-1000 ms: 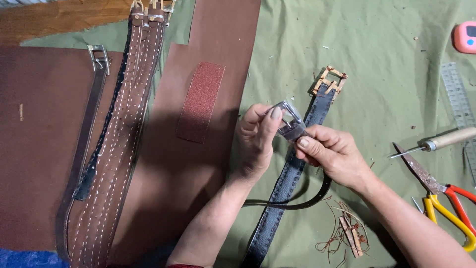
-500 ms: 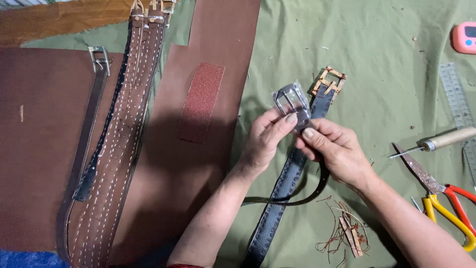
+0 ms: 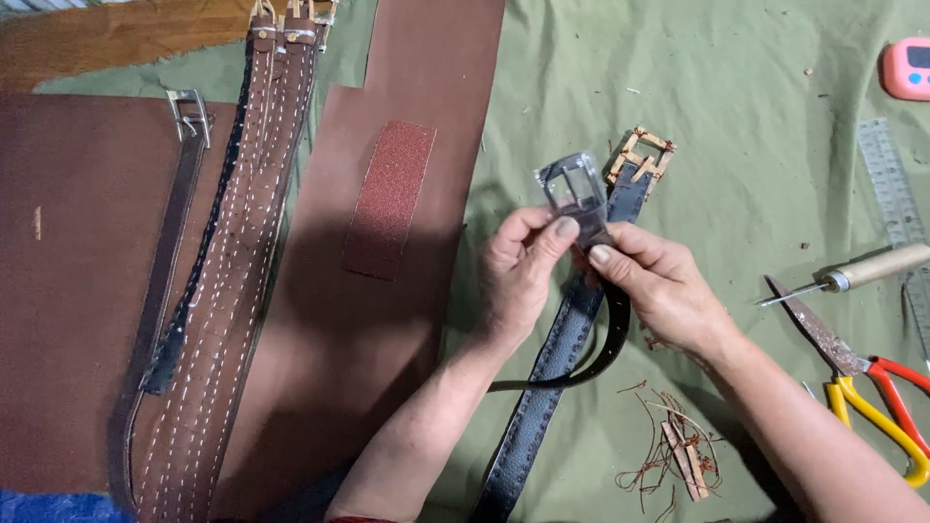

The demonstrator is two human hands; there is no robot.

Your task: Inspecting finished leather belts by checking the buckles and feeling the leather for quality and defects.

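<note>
My left hand point(image 3: 520, 274) and my right hand point(image 3: 657, 288) meet over a green cloth point(image 3: 736, 116), both pinching the end of a narrow black strap point(image 3: 614, 339) that carries a silver buckle point(image 3: 573, 186). The buckle stands up above my fingertips. The strap loops down and back toward my left wrist. Under my hands lies a dark blue-grey belt point(image 3: 548, 378) with a brass buckle point(image 3: 639, 158) at its far end.
Brown leather sheets point(image 3: 68, 291) cover the left, with several stitched belts point(image 3: 232, 291) and a strip of red sandpaper point(image 3: 389, 199) on them. To the right lie an awl point(image 3: 862, 271), red-and-yellow scissors point(image 3: 872, 387), a clear ruler point(image 3: 896, 194), a pink timer point(image 3: 909, 68) and thread scraps point(image 3: 678, 455).
Both hands have lifted the silver buckle and strap end up and away from me, so the buckle now stands clear above my fingers beside the brass buckle.
</note>
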